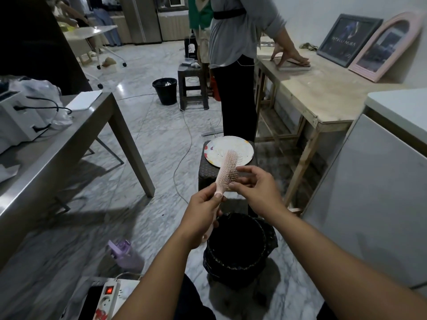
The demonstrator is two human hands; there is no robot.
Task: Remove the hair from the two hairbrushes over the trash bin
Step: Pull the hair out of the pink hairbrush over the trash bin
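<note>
Above the black-lined trash bin [238,245] on the marble floor, the left hand [203,211] clenches the handle of a pink hairbrush [227,173] (bristles facing right, head tilted up), while the right hand [256,185] pinches at its bristles with fingertips.

plate [216,150] on stool [204,173], lilac bottle [126,254]

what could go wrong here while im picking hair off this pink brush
The brush looks held up beyond the far rim of the trash bin, so pulled hair may land on the stool or floor. The left hand pinches only the handle, so a tug from the right hand could twist it loose.
</note>
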